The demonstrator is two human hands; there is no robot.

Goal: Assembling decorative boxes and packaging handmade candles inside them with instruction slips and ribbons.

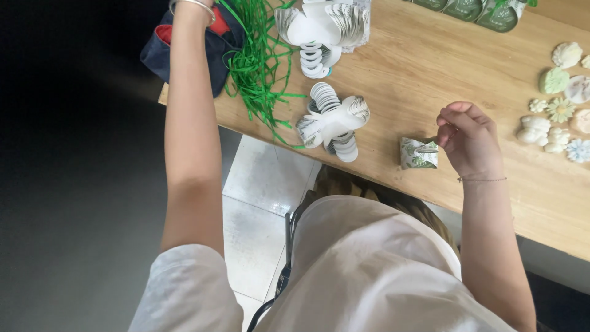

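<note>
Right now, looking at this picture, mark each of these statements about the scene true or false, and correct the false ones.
1. The right hand pinches the small patterned box. True.
2. The green ribbon strips lie beside the right hand. False: they lie far across the wooden table, near the left arm.
3. Flower-shaped pieces lie at the table's right edge. True.
4. The left hand is fully visible. False: it is cut off at the picture's top.

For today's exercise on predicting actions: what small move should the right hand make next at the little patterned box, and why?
Probably lower the right hand slightly to press the box's top shut. Its fingertips pinch at the top edge, the box rests on the table, and the left hand is out of frame near the green strips.
</note>
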